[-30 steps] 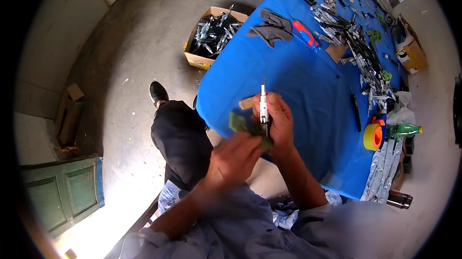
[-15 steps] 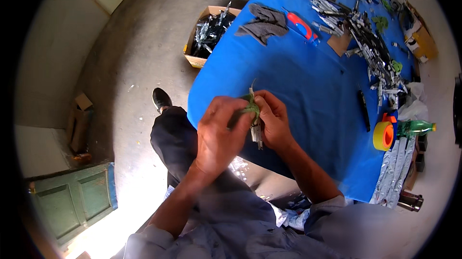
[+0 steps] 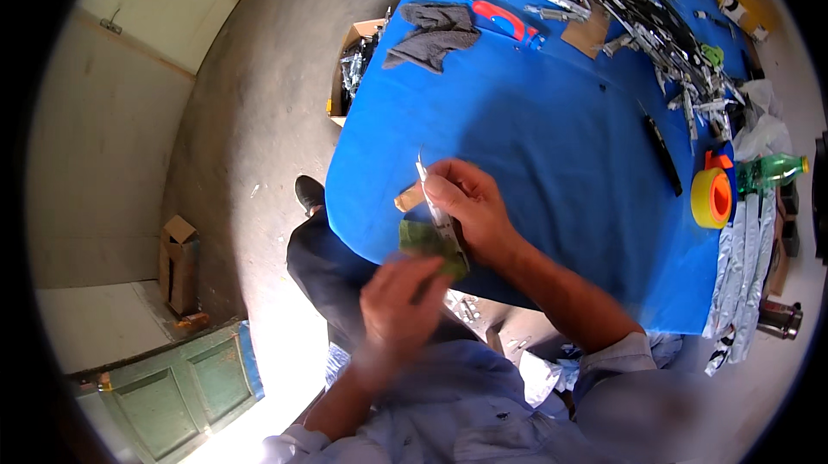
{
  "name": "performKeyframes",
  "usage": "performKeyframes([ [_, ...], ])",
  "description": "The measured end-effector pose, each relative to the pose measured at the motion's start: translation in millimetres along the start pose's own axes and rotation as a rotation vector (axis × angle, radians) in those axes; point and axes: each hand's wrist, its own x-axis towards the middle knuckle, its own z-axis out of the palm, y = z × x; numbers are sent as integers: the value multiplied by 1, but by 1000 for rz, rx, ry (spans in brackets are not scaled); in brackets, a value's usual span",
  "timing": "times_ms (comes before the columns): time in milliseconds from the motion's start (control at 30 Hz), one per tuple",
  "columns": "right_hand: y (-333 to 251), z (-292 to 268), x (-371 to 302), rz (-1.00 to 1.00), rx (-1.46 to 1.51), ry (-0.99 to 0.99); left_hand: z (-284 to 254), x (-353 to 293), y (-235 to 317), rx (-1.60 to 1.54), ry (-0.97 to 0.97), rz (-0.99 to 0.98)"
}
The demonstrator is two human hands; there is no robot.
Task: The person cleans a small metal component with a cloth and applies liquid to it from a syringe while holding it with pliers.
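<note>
My right hand (image 3: 476,210) is closed around a slim silvery-white strip-like part (image 3: 440,216), a thin curved wire rising from its upper end. The part slants over the near left portion of the blue-covered table (image 3: 526,136). Lower down, my left hand (image 3: 398,307), smeared by motion, holds a green cloth (image 3: 418,238) against the part's lower end. Its fingertips are blurred. A small tan block-like piece (image 3: 410,198) shows just left of my right fingers; whether it is held or lies on the table I cannot tell.
Beyond are a dark grey glove-like cloth (image 3: 431,37), a red-and-blue tool (image 3: 504,22) and a heap of slim metal and black parts (image 3: 660,41). A black pen-like tool (image 3: 662,153), yellow tape roll (image 3: 711,198) and green bottle (image 3: 774,172) are at right. A cardboard box (image 3: 338,106) stands beside the table.
My left hand has moved down with the green cloth, from the part's middle toward its lower end. The part now tilts more, and the tan piece has come into sight. The whole view has shifted.
</note>
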Motion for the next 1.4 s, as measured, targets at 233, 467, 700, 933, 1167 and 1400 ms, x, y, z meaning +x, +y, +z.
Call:
performKeyframes([
  [233, 4, -1, 4, -7, 139, -89, -3, 56, -22, -206, 134, -124],
  [467, 1, 3, 6, -60, 64, -37, 10, 19, -6, -35, 5, 24],
  [700, 5, 0, 7, -107, -10, -93, 1, -10, 1, 30, -42, 27],
  [933, 1, 1, 4, -63, -30, -86, -17, 43, -16, 37, 91, 4],
  [1167, 5, -1, 7, -100, -25, -66, 7, 19, -9, 0, -9, 2],
  [1400, -3, 3, 5, -55, -30, -67, 2, -9, -2, 48, -67, 41],
])
